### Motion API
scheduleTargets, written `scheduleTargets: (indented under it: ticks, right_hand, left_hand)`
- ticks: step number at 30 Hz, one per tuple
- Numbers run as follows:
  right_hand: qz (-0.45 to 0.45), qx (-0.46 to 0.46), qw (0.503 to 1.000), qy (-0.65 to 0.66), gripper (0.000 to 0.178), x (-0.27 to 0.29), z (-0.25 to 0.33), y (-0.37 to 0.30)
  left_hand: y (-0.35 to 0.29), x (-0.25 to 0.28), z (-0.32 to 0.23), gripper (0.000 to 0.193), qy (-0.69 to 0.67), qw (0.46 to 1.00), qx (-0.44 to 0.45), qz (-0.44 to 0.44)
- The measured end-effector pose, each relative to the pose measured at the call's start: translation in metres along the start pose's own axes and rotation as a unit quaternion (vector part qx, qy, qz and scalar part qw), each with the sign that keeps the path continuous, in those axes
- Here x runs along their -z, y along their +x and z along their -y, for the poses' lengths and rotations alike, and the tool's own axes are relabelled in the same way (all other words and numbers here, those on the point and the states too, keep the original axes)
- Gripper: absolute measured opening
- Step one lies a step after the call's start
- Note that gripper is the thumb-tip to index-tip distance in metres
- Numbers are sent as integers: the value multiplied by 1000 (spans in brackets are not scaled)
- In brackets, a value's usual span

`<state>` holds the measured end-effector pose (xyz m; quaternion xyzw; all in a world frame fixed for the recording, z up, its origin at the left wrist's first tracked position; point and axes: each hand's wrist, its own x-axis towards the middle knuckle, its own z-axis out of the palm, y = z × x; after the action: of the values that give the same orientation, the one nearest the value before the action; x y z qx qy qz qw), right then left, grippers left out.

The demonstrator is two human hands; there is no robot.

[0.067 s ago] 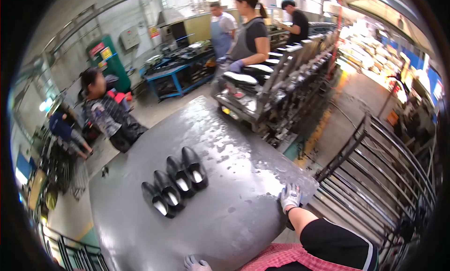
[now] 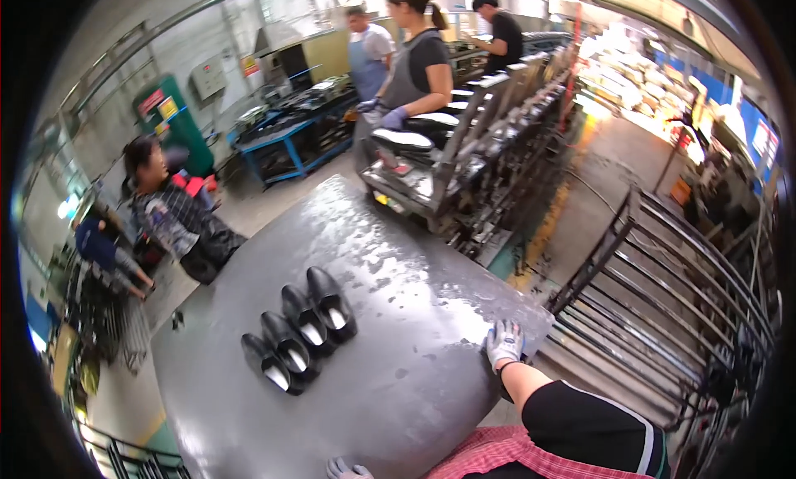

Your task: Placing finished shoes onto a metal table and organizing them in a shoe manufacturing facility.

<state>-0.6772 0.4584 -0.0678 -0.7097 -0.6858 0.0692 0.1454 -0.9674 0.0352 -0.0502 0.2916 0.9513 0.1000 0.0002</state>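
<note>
My right hand (image 2: 504, 343), in a grey-white glove, lies flat on the grey metal tabletop (image 2: 398, 396) close to its right corner. Its fingers are stretched out and hold nothing. At the near edge, my left hand (image 2: 347, 469) in a similar glove rests on the same surface with its fingers extended; the picture's lower border cuts off the rest of it. Several black slip-on shoes (image 2: 330, 303) with pale insoles stand side by side in a slanting row, left of the middle of the table. Neither hand touches them.
A conveyor rack (image 2: 464, 152) carrying shoes runs away behind the table, with a person in purple gloves beside it. Black metal rails (image 2: 655, 288) stand at right. Another person (image 2: 178, 214) is at the table's far left, and a blue workbench (image 2: 290, 139) stands further back.
The whole scene has shifted a little to the left in the picture as my head turned. Both hands stay in place on the tabletop, and the shoes have not moved on it.
</note>
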Motion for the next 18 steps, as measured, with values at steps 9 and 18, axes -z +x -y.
scheduleTargets:
  ticks: [9,18]
  right_hand:
    - [46,-28,999,6,58,6,-3,0]
    - [47,-36,998,12,58,8,-5,-5]
  left_hand:
    - [-1,-2,-4,53,37,999,-16,2]
    - [-8,4,-4,52,36,999,-25,10]
